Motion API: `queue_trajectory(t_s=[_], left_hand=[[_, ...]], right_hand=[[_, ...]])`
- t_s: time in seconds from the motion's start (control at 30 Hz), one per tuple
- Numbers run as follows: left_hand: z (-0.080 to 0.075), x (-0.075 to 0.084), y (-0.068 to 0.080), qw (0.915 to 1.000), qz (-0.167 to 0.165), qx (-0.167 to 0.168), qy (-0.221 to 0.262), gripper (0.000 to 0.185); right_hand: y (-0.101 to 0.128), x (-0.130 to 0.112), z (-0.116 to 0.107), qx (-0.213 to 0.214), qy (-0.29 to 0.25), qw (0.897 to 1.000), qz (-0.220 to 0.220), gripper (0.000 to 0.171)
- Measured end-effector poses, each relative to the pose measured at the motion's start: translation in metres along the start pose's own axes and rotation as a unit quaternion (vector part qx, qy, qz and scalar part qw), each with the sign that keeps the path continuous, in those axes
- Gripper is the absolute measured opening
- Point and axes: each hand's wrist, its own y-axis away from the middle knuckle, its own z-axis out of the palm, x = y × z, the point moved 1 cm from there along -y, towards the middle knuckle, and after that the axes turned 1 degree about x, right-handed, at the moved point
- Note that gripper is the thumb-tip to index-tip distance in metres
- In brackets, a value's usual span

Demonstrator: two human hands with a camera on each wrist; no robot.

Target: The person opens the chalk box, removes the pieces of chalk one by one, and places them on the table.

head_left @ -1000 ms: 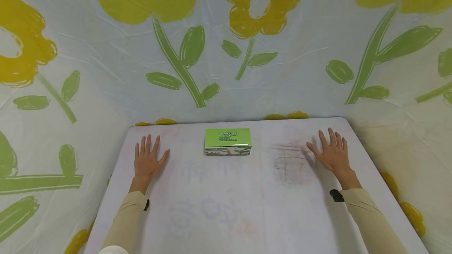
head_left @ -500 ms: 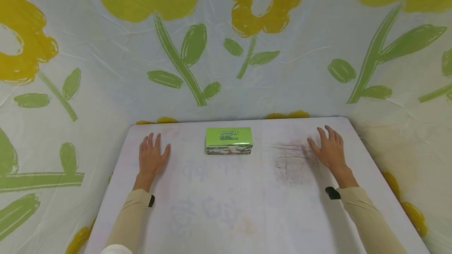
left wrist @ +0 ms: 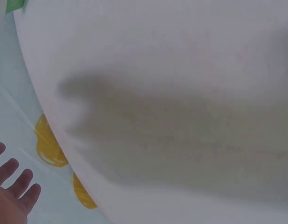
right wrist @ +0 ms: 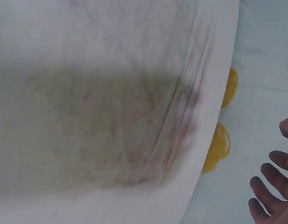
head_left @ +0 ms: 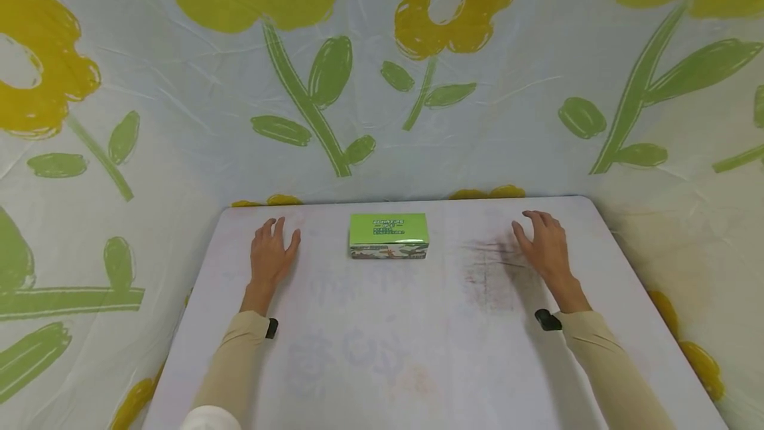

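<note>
A small green box with dark print on top lies near the far edge of the white table, midway between my hands. My left hand hovers just left of the box, fingers relaxed and holding nothing. My right hand is raised to the right of the box over a smudged patch, fingers loosely bent and empty. In the left wrist view the left fingertips show at the lower left and a corner of the box at the top left. The right wrist view catches the right fingertips at the lower right.
A flower-print cloth hangs behind and beside the table and drapes below its edges. The table has rounded far corners. Beige sleeves cover both forearms, each with a dark wrist strap.
Both hands have lifted off the table and drifted inward toward the box; the right hand's fingers have bent a little. The box has not moved.
</note>
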Motion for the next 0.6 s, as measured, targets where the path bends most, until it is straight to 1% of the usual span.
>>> queue_trajectory(t_s=[0.17, 0.4, 0.6], left_hand=[[0.004, 0.010, -0.003, 0.9999, -0.010, -0.008, 0.010, 0.057], [0.008, 0.023, -0.006, 0.9991, -0.007, 0.005, 0.043, 0.053], [0.012, 0.036, -0.009, 0.9980, -0.001, 0.011, 0.062, 0.051]], right_hand=[[-0.004, -0.011, 0.005, 0.003, -0.020, 1.000, 0.017, 0.031], [-0.009, -0.024, 0.012, -0.008, -0.065, 0.997, 0.046, 0.031], [-0.013, -0.035, 0.018, -0.014, -0.100, 0.993, 0.059, 0.032]])
